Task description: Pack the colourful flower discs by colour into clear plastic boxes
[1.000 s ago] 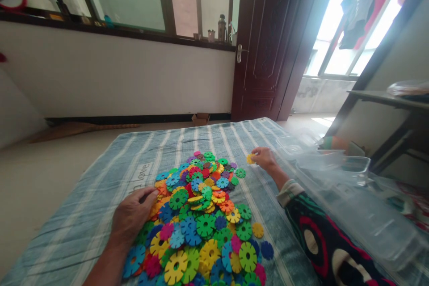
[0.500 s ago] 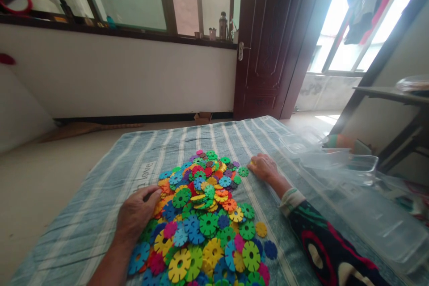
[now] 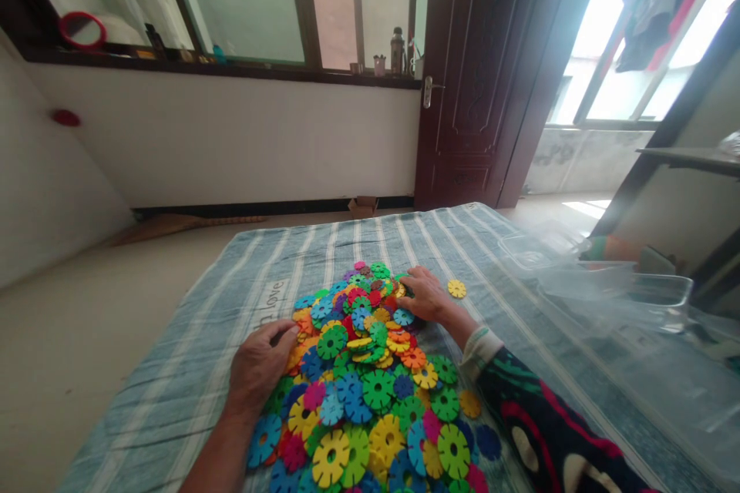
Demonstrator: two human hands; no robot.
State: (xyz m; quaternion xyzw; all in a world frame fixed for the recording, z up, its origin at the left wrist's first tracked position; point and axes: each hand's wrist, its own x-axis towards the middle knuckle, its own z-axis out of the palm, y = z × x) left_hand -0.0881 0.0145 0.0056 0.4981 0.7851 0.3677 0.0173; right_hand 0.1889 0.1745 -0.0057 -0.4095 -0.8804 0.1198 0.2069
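Observation:
A heap of colourful notched plastic discs [image 3: 378,389] is spread over a striped cloth. My left hand [image 3: 261,358] rests at the heap's left edge, its fingers curled in against orange discs; whatever they hold, if anything, is hidden. At the far right side of the heap, my right hand [image 3: 426,294] reaches over the discs with thumb and fingers apart. Just beyond it, a single yellow disc [image 3: 456,289] lies on the cloth, separate from the others. A dark blue disc [image 3: 489,441] sits by the right sleeve.
The blue-and-white striped cloth [image 3: 190,370] covers the bed or table under the heap. Clear plastic containers [image 3: 659,296] stand along its right side. Beyond are a dark red door [image 3: 486,77] and a windowsill with a flask [image 3: 398,52].
My right hand has let go of the yellow disc on the cloth and moved left onto the heap. The left hand stays by the heap's left edge. The view has shifted slightly left.

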